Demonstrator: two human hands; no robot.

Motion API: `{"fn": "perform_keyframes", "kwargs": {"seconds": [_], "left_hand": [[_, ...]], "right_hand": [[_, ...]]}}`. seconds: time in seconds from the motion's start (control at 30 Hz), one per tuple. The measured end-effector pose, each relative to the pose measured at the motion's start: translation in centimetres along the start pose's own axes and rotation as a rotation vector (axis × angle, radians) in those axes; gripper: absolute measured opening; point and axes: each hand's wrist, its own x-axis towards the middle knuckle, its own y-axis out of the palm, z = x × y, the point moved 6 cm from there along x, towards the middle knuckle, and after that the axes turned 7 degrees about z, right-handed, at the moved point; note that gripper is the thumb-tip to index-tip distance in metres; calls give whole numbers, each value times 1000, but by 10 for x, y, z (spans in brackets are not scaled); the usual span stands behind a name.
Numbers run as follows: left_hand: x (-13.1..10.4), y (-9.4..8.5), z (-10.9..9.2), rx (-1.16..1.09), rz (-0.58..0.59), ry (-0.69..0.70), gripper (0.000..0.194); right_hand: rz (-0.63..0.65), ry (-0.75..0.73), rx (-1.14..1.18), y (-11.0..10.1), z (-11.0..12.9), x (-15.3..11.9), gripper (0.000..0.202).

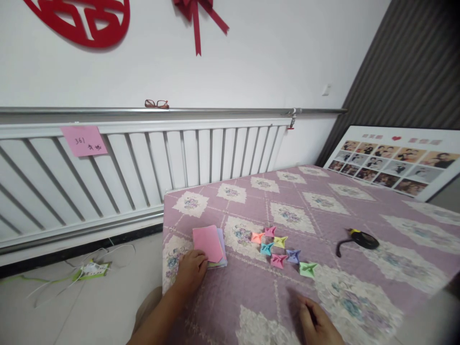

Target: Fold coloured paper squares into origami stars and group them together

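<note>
My left hand is at the lower left corner of a stack of square paper, its fingers pressed together on the top pink sheet. Lilac and greenish sheets show under the pink one. My right hand is low over the cloth at the bottom, its fingers curled in and nothing visible between them. Between the hands and farther back lie several small folded paper pieces, among them an orange one, a yellow one, a purple one and a light green one.
A purple patterned cloth covers the surface. A black and yellow coiled item lies at the right. Behind stand a white radiator and a photo board. Glasses rest on the pipe; a power strip lies on the floor.
</note>
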Motion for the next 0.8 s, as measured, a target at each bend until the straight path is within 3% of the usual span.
{"fn": "perform_keyframes", "kwargs": {"seconds": [0.57,0.8], "left_hand": [[9,-3,8,-49,-85,21,21],[-9,-18,-16,-8,-174,111,19]], "right_hand": [[-34,-58,8,-1,4,0,47],[-41,-64,1,1,-2,0,47]]}}
